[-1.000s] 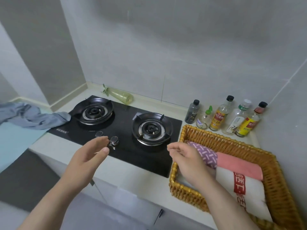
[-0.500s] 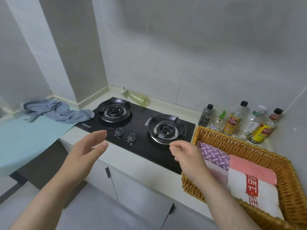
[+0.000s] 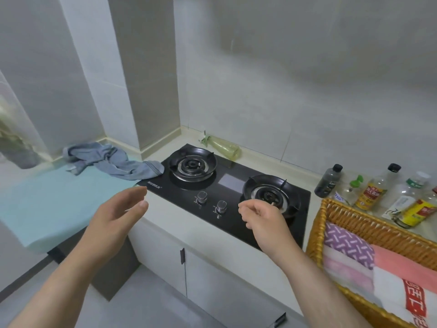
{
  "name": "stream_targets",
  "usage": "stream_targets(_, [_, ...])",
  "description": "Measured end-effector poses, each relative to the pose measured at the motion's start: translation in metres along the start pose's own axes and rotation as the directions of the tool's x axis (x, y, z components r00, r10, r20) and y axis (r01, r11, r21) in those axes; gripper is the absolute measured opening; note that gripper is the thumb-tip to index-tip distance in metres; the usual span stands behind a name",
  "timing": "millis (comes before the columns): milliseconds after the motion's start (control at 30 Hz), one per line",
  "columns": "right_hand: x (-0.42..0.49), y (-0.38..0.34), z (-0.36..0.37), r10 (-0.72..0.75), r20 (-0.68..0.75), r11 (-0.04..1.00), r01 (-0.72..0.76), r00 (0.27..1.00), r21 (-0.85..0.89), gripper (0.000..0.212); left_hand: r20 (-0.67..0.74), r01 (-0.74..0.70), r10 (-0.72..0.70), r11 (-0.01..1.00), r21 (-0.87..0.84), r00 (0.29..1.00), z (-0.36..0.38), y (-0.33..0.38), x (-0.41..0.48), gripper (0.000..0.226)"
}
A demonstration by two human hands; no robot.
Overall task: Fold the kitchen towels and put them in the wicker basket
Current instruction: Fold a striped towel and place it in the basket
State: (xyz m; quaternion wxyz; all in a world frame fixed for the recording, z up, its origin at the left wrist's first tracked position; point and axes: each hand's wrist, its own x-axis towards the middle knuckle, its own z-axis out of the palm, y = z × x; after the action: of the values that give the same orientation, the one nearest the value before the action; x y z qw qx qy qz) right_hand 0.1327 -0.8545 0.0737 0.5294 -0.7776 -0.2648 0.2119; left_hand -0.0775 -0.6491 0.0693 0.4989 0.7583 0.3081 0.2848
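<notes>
Cloth to deal with is the grey towel [image 3: 113, 162], crumpled at the far left on the teal surface [image 3: 47, 204], with its striped end touching the left edge of the stove [image 3: 231, 185], just beside the left burner [image 3: 192, 165]. Neither hand holds anything: the left hand [image 3: 115, 216] hovers spread, fingers nearly straight, over the near edge of that surface, and the right hand [image 3: 262, 218] hangs with loosely curled fingers above the stove's near side. The step looks to be the reach for this towel, so the left hand should go far and left to one corner while the right crosses to take the striped end. Lift that end clear of the burner rather than dragging it, then spread the cloth flat on the teal surface, which seems the best place to fold. The wicker basket [image 3: 378, 230] sits at the right and already holds a purple towel [image 3: 347, 242], a pink towel [image 3: 406, 261] and a white towel [image 3: 402, 294], so fold narrow to fit beside them
</notes>
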Motion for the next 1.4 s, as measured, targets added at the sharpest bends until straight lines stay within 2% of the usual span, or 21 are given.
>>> stream_targets(100, [0.017, -0.015, 0.038, 0.013, 0.004, 1.000, -0.013, 1.000, -0.015, 0.015, -0.003, 0.005, -0.005, 1.000, 0.004, 1.000, -0.036, -0.014, 0.026, 0.051])
stream_targets(300, [0.042, -0.041, 0.100, 0.034, 0.009, 0.999, -0.034, 0.999, -0.007, 0.017, 0.005, 0.027, -0.027, 1.000, 0.011, 1.000, -0.089, -0.043, 0.068, 0.037])
stream_targets(700, [0.091, -0.068, 0.224, 0.084, 0.054, 0.996, -0.085, 0.995, 0.006, 0.015, -0.029, 0.130, -0.128, 0.990, 0.051, 0.991, -0.184, -0.098, 0.115, 0.031])
stream_targets(867, [0.110, -0.074, 0.253, 0.087, 0.092, 0.996, -0.085, 0.992, -0.025, 0.014, -0.021, 0.168, -0.167, 0.985, 0.043, 0.986, -0.202, -0.117, 0.131, 0.030])
stream_targets(1067, [0.148, -0.077, 0.290, 0.082, 0.150, 0.996, -0.074, 0.985, -0.054, 0.013, -0.022, 0.207, -0.207, 0.978, 0.005, 0.978, -0.215, -0.138, 0.160, 0.047])
stream_targets(1400, [0.252, -0.071, 0.360, 0.127, 0.220, 0.992, -0.123, 0.967, -0.035, 0.014, -0.001, 0.318, -0.318, 0.948, 0.006, 0.948, -0.234, -0.185, 0.250, 0.029])
